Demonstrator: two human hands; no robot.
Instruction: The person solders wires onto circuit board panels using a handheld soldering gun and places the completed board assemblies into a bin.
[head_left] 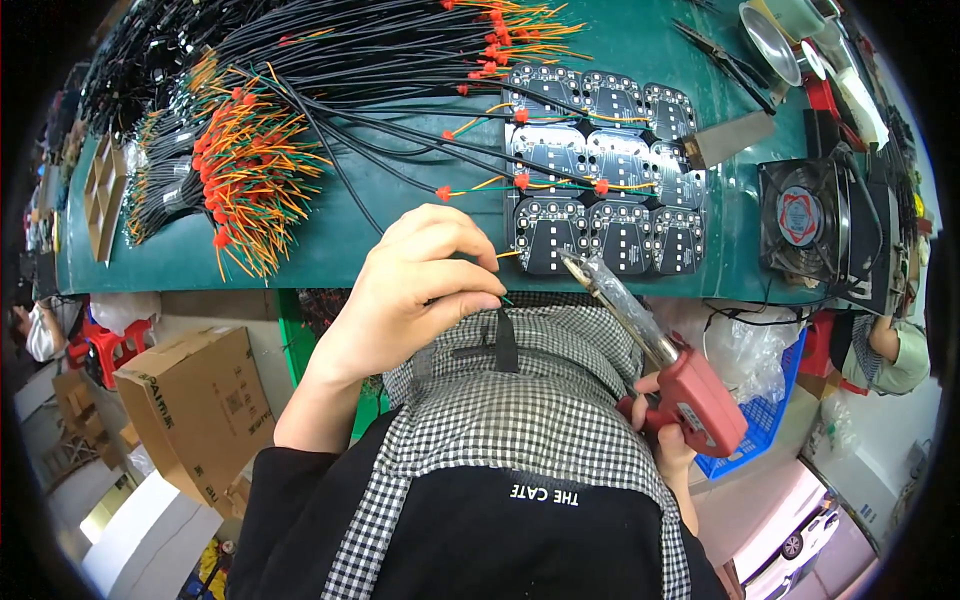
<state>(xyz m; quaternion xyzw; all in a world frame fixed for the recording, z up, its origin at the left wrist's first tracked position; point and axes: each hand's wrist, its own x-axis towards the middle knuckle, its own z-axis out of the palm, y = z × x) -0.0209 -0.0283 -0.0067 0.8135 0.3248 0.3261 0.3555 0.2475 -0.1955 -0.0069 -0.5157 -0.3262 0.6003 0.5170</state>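
My left hand (425, 270) is closed near the table's front edge, its thumb and fingers pinching the end of a black cable (352, 198). Orange and green wire ends poke out past the fingertips toward the circuit boards. In my right hand (665, 420) is the grip of a red soldering gun (700, 400), its long metal barrel angled up and left. The tip reaches the lower row of a panel of black circuit boards (620, 222); whether it touches cannot be made out. Several black cables with red collars run across the upper rows, their coloured wires lying on the boards.
A thick bundle of cables (255, 165) with orange and green ends covers the left of the green table (400, 240). A flat metal piece (732, 140), pliers (725, 62) and a black fan (803, 215) are at the right. Below stand a cardboard box (195, 410) and a blue crate (765, 410).
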